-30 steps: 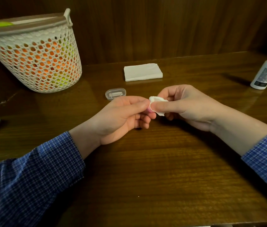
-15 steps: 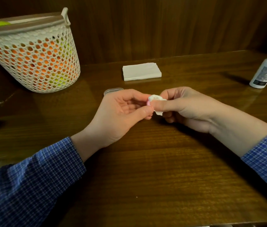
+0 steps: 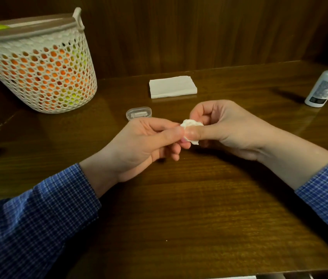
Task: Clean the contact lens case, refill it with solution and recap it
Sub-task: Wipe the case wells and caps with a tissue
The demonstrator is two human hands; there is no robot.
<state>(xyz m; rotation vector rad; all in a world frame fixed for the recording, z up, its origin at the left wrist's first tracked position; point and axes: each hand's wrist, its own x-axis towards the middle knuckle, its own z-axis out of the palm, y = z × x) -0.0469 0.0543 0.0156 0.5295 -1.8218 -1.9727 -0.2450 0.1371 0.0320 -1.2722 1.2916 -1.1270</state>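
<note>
Just in front of the clear lens case (image 3: 138,113), my left hand (image 3: 149,146) pinches a small pink piece (image 3: 183,140) while my right hand (image 3: 225,125) grips the wadded tissue (image 3: 191,124), which I should twist gently inside it

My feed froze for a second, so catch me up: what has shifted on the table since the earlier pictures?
Little. The left hand turned palm-up half a second ago and has rolled back, keeping its pinch on the small pink piece. The right hand still presses the wadded tissue against it. Nothing was let go. The clear case, folded tissues, bottle and basket stayed put.
</note>
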